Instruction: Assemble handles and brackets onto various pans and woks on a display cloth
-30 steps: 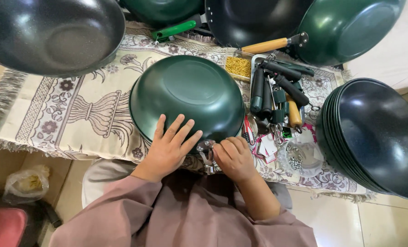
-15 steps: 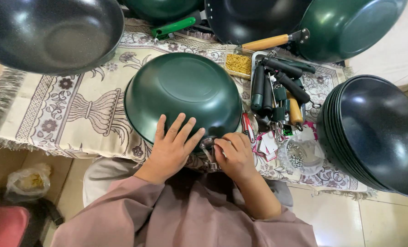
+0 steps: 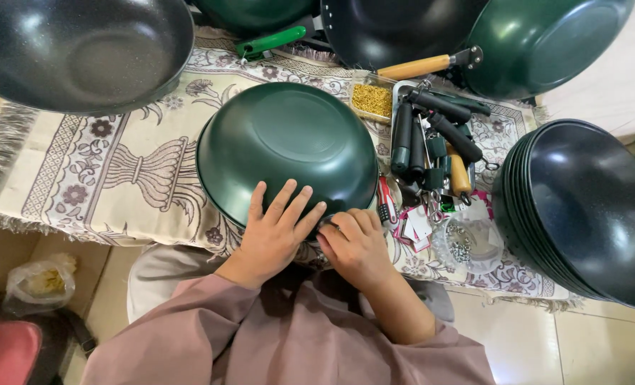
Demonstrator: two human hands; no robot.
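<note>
A dark green wok [image 3: 289,146] lies upside down on a patterned cloth [image 3: 118,164] in front of me. My left hand [image 3: 275,228] rests flat on its near rim, fingers spread. My right hand [image 3: 357,242] is curled at the wok's near edge, closed around a small dark metal part; what it grips is mostly hidden by the fingers. The two hands almost touch.
A pile of black and wooden pan handles [image 3: 435,139] and a box of small yellow screws [image 3: 372,100] lie right of the wok. A stack of black woks [image 3: 588,207] stands at right. More woks [image 3: 75,50] line the back. A bag of metal bits [image 3: 467,246] is near my right hand.
The green wok has shifted a little left and nearer with my hands. My right hand has slid in closer to the left hand at the rim.
</note>
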